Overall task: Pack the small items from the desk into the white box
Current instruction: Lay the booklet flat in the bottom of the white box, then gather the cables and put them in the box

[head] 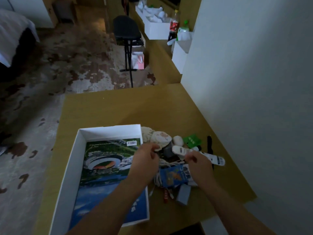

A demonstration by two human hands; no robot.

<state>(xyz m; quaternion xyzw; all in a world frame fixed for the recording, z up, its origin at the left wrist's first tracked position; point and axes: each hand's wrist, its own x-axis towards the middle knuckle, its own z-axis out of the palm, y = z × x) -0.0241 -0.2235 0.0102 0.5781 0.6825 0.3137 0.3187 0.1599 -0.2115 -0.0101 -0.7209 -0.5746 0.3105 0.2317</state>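
Observation:
The open white box (81,146) sits on the wooden desk (118,109), with a picture book (105,168) lying flat inside. To its right lies a heap of small items: a round cream packet (160,139), a white tube (179,150), a second white tube (216,160), a green card (192,141), a blue packet (172,177), a white cable (158,179) and a grey block (183,194). My left hand (145,160) hovers over the box's right wall, its fingers touching the cream packet. My right hand (198,161) pinches the white tube.
A black strap (210,145) lies at the heap's far right, close to the white wall (254,82). A black chair (127,31) stands on the carpet beyond the desk. White boxes and bottles (174,26) line a far shelf.

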